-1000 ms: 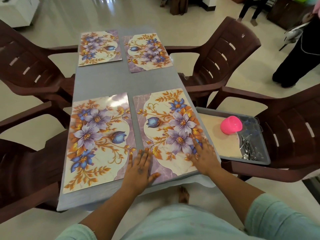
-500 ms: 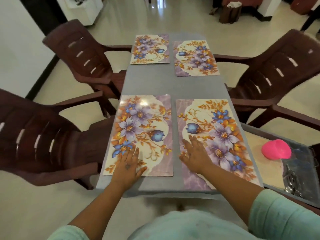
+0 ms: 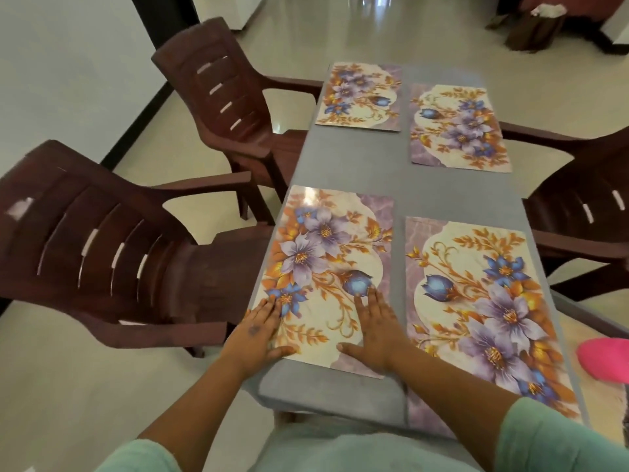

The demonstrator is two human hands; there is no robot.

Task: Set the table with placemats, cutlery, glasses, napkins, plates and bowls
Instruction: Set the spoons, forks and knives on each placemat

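Observation:
Several floral placemats lie on the grey table (image 3: 432, 192). Both my hands press flat on the near left placemat (image 3: 326, 260). My left hand (image 3: 258, 332) lies on its near left edge, fingers straight. My right hand (image 3: 374, 332) lies on its near right part, fingers straight, thumb spread. The near right placemat (image 3: 490, 308) lies beside it and overhangs the table's near edge. The far left placemat (image 3: 360, 93) and the far right placemat (image 3: 457, 127) lie at the far end. A pink bowl (image 3: 606, 359) shows at the right edge, partly cut off.
Dark brown plastic chairs stand around the table: a near left chair (image 3: 112, 247), a far left chair (image 3: 231, 107) and a right chair (image 3: 585, 199). Glossy floor lies all round. A dark object (image 3: 534, 25) stands on the floor at the back right.
The view has swung left. Both my hands have left the near right placemat and now press on the near left one. The tray on the right chair has almost left the view.

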